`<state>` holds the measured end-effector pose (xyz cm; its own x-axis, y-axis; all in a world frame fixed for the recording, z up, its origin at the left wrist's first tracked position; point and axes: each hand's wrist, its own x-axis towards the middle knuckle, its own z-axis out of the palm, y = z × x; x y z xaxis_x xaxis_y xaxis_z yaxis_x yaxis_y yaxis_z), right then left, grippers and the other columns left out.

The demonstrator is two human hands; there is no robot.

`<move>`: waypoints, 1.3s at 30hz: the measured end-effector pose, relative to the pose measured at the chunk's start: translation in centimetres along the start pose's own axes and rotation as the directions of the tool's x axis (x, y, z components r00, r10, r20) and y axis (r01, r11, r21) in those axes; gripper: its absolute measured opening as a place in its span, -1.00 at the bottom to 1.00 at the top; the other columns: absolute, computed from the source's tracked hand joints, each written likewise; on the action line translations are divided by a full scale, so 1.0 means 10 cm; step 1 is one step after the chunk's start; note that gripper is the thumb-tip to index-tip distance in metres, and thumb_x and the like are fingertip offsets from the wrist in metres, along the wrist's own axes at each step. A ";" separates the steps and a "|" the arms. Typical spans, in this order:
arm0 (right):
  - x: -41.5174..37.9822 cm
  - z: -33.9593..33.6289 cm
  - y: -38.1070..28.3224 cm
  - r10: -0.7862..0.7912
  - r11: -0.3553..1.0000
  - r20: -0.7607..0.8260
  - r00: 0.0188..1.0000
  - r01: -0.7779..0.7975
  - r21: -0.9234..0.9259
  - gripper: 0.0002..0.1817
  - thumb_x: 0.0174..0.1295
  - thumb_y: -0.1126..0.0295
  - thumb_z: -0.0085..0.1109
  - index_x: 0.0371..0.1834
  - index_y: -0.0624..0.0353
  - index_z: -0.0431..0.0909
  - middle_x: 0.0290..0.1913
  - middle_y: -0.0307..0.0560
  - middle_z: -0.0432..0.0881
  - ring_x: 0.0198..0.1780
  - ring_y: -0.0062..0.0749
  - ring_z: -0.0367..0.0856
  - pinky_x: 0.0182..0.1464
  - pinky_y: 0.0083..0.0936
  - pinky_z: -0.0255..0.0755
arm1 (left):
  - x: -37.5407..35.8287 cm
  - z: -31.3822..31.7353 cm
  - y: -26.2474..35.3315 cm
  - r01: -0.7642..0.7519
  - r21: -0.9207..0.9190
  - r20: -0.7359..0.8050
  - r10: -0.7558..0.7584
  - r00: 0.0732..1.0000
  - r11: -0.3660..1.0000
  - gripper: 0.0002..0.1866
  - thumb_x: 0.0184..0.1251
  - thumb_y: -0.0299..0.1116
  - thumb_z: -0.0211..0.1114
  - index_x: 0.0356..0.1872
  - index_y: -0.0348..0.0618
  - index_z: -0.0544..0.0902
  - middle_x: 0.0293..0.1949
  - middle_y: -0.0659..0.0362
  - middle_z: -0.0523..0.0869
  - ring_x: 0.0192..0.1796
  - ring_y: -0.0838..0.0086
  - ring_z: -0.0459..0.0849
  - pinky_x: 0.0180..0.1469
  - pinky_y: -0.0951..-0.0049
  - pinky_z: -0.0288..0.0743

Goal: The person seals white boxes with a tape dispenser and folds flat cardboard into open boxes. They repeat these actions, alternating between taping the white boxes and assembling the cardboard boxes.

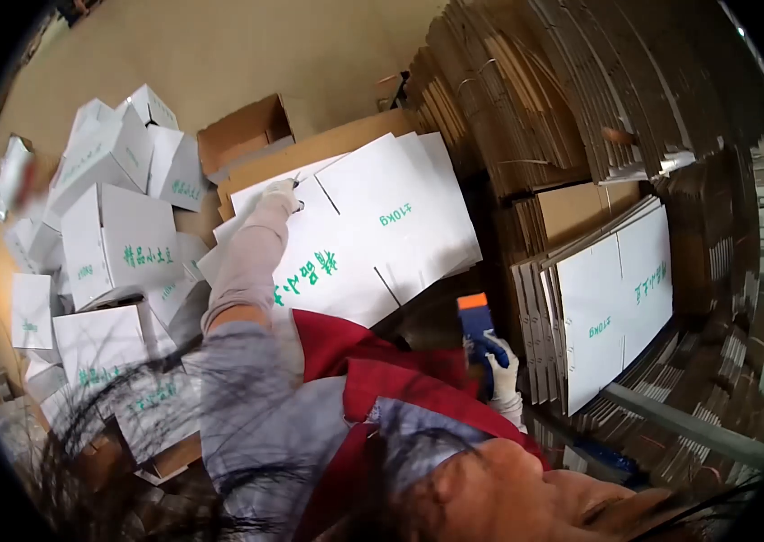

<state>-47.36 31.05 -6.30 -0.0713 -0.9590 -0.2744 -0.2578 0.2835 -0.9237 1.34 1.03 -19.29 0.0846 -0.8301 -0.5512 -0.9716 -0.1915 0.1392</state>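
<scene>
My left hand (283, 193), in a pale glove and long sleeve cover, lies on the top of a stack of flat white cartons (418, 181) with green lettering. Its finger and thumb tips are apart near the far edge, beside a slot cut in the board. At the right, my right hand (502, 369), in a white and blue glove, is wrapped round a blue hand-held tool (475, 318) with an orange end. That tool is held upright between the carton stack and more flat cartons.
Folded white boxes (125, 244) are heaped on the left. An open brown box (242, 134) stands behind the carton stack. Tall bundles of flat brown cardboard (508, 90) rise at the back right. Flat white cartons (617, 289) lean on the right beside a metal bar (684, 425).
</scene>
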 end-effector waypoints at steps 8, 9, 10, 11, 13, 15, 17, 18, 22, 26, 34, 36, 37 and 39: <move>0.75 -0.88 -1.32 -0.625 0.780 -0.191 0.757 0.591 -0.207 -0.62 0.05 0.68 -0.06 -0.03 0.38 0.55 -0.01 -0.01 0.59 0.12 -0.33 0.46 0.22 -0.46 0.25 | -2.42 -1.49 0.91 -0.357 0.101 0.118 0.345 0.931 0.929 -0.36 -0.15 -0.02 0.44 -0.02 -0.21 0.58 -0.03 -0.05 0.62 0.07 0.12 0.55 0.12 0.29 0.44; 0.77 -0.95 -1.69 -0.586 0.810 -0.171 0.792 0.565 -0.159 -0.63 0.05 0.68 -0.06 -0.04 0.39 0.56 -0.02 -0.02 0.59 0.10 -0.34 0.47 0.21 -0.46 0.27 | -2.75 -1.55 0.99 -0.454 0.137 -0.004 0.459 0.888 0.880 -0.49 -0.15 -0.13 0.44 -0.13 -0.19 0.63 -0.11 -0.01 0.64 0.00 0.11 0.57 0.08 0.28 0.44; 0.82 -0.99 -2.02 -0.548 0.836 -0.139 0.825 0.536 -0.117 -0.63 0.04 0.67 -0.06 -0.06 0.40 0.56 -0.03 -0.02 0.59 0.07 -0.34 0.48 0.19 -0.47 0.29 | -2.99 -1.62 1.07 -0.457 0.149 -0.016 0.464 0.885 0.877 -0.49 -0.15 -0.13 0.44 -0.13 -0.19 0.63 -0.11 -0.01 0.64 0.00 0.11 0.57 0.08 0.28 0.44; 0.97 -1.02 -2.13 -0.645 0.755 -0.099 0.757 0.612 -0.237 -0.64 0.03 0.62 0.00 -0.07 0.30 0.59 -0.09 0.01 0.62 0.00 -0.25 0.52 0.13 -0.43 0.34 | -3.19 -1.68 1.15 -0.498 0.226 -0.028 0.516 0.856 0.837 -0.59 -0.17 -0.20 0.42 -0.23 -0.17 0.65 -0.12 0.02 0.64 -0.03 0.13 0.57 0.05 0.26 0.44; 1.26 -0.95 -2.28 -0.737 0.624 -0.013 0.676 0.673 -0.397 -0.69 0.01 0.51 0.12 -0.12 0.12 0.64 -0.19 0.04 0.64 -0.12 -0.13 0.58 0.03 -0.37 0.42 | -3.41 -1.59 1.20 -0.561 0.335 -0.173 0.635 0.753 0.757 -0.75 -0.20 -0.32 0.39 -0.40 -0.12 0.65 -0.12 0.09 0.64 -0.06 0.18 0.57 0.02 0.22 0.42; 1.35 -0.62 -2.30 -0.722 0.544 0.106 0.684 0.655 -0.525 -0.77 0.02 0.35 0.20 -0.20 0.01 0.65 -0.25 0.01 0.62 -0.19 -0.12 0.60 -0.07 -0.34 0.46 | -3.35 -1.31 1.12 -0.526 0.443 -0.297 0.673 0.677 0.726 -0.82 -0.14 -0.33 0.34 -0.41 -0.02 0.68 0.02 0.19 0.56 0.11 0.17 0.46 0.12 0.18 0.32; 1.33 -0.25 -2.32 -0.696 0.421 0.276 0.663 0.688 -0.591 -0.76 0.04 0.10 0.24 -0.29 -0.08 0.66 -0.28 -0.02 0.61 -0.22 -0.17 0.61 -0.14 -0.35 0.48 | -3.14 -0.97 1.06 -0.484 0.557 -0.380 0.725 0.574 0.675 -0.81 -0.16 -0.32 0.35 -0.42 -0.05 0.69 0.10 0.23 0.54 0.18 -0.07 0.36 0.21 -0.01 0.22; 1.24 -0.08 -2.31 -0.622 0.409 0.407 0.669 0.721 -0.559 -0.72 0.07 0.02 0.21 -0.33 -0.06 0.66 -0.26 -0.03 0.60 -0.22 -0.23 0.61 -0.15 -0.39 0.48 | -3.00 -0.80 1.02 -0.460 0.581 -0.400 0.728 0.557 0.672 -0.79 -0.17 -0.30 0.35 -0.41 -0.06 0.69 0.12 0.24 0.53 0.21 -0.14 0.33 0.24 -0.07 0.17; 0.82 0.50 -2.25 -0.157 0.130 0.713 0.683 0.730 -0.671 -0.47 0.14 -0.23 -0.05 -0.26 -0.04 0.69 -0.15 -0.02 0.53 -0.09 -0.21 0.58 -0.10 -0.22 0.42 | -2.98 -0.81 1.14 -0.424 0.569 -0.396 0.687 0.609 0.704 -0.79 -0.15 -0.28 0.36 -0.40 -0.04 0.71 0.17 0.23 0.50 0.29 -0.20 0.23 0.28 -0.22 0.04; 1.00 0.60 -2.00 -0.247 0.303 0.728 0.639 0.765 -0.569 -0.55 0.14 -0.07 0.02 -0.12 0.02 0.61 0.01 0.04 0.57 0.04 -0.16 0.55 0.00 -0.26 0.44 | -3.07 -0.99 1.24 -0.431 0.544 -0.322 0.653 0.685 0.720 -0.80 -0.19 -0.28 0.37 -0.43 -0.03 0.71 0.19 0.20 0.49 0.30 -0.13 0.24 0.31 -0.20 -0.01; 1.78 0.44 -2.39 -0.362 0.195 0.597 0.717 0.684 -0.703 -0.64 0.18 0.06 -0.04 -0.15 -0.01 0.63 -0.17 -0.08 0.68 -0.12 -0.24 0.66 -0.14 -0.22 0.49 | -3.71 -1.19 1.82 -0.656 0.202 0.539 0.477 0.694 0.727 -0.55 0.02 -0.05 0.39 -0.02 0.07 0.64 0.01 0.18 0.65 0.11 0.35 0.56 0.16 0.38 0.37; 1.88 0.50 -2.37 -0.358 0.180 0.580 0.731 0.664 -0.726 -0.64 0.19 0.07 -0.06 -0.14 -0.02 0.62 -0.17 -0.07 0.68 -0.12 -0.24 0.66 -0.13 -0.23 0.49 | -3.34 -0.74 1.98 -0.599 -0.341 0.495 0.680 0.541 0.725 -0.37 0.09 0.03 0.33 0.17 -0.05 0.49 0.02 0.08 0.64 0.08 0.32 0.58 0.13 0.40 0.39; 1.91 0.51 -2.38 -0.364 0.204 0.567 0.739 0.657 -0.726 -0.64 0.20 0.07 -0.06 -0.13 -0.01 0.62 -0.17 -0.07 0.68 -0.11 -0.24 0.66 -0.12 -0.24 0.49 | -3.21 -0.54 2.06 -0.463 -0.699 0.250 0.793 0.555 0.545 -0.29 0.11 0.06 0.31 0.24 -0.12 0.40 0.00 0.02 0.64 0.05 0.30 0.60 0.13 0.39 0.40; 1.93 0.55 -2.41 -0.367 0.225 0.559 0.744 0.654 -0.722 -0.64 0.21 0.07 -0.07 -0.12 -0.01 0.62 -0.17 -0.07 0.67 -0.10 -0.24 0.65 -0.11 -0.25 0.48 | -3.38 -0.54 2.57 -0.660 -0.116 0.174 0.669 0.722 0.742 -0.20 0.15 0.03 0.28 0.31 -0.24 0.24 -0.04 -0.08 0.64 -0.03 0.21 0.63 0.09 0.37 0.43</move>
<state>-37.23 5.78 9.21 0.5799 -0.8145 -0.0151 -0.8008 -0.5666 -0.1943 -25.28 21.31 7.39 -0.6277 -0.6363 -0.4484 -0.7514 0.3448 0.5625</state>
